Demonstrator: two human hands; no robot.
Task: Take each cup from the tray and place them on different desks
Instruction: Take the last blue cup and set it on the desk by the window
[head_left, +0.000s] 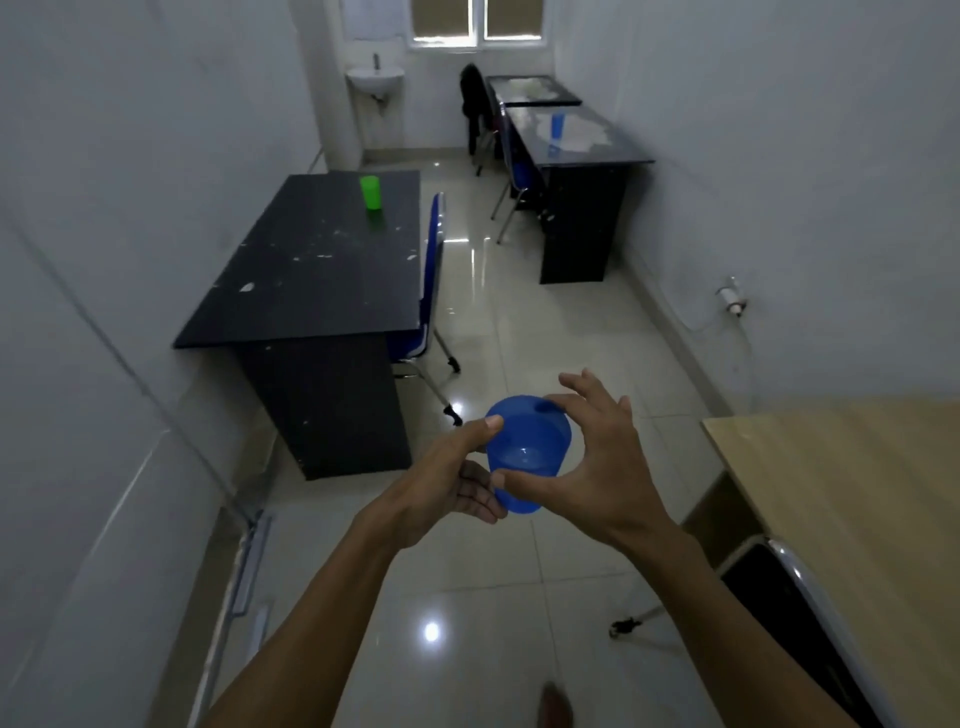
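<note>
item: blue cup (527, 452), translucent plastic, held mid-air over the floor between both hands, mouth tipped toward the wearer. left hand (452, 480) cradles it from below, thumb on the near rim, fingers curled under the base. right hand (597, 467) spans the top, thumb low on the wall, forefinger on the far rim, other fingers fanned loose. likely a two-handed carry to steady a light cup while walking.

item: green cup (370, 192), upright on the far part of the left black desk (291, 291).

item: second blue cup (557, 126), upright on the right black desk (597, 150); another dark desk (530, 91) behind it looks bare, as does the light wooden desk (857, 493) at near right. either seems a candidate for the held cup.

room: narrow, white walls, glossy pale tiles (519, 312), wall sink (374, 80), window (475, 21), blue chair (434, 270). tray not in view.
</note>
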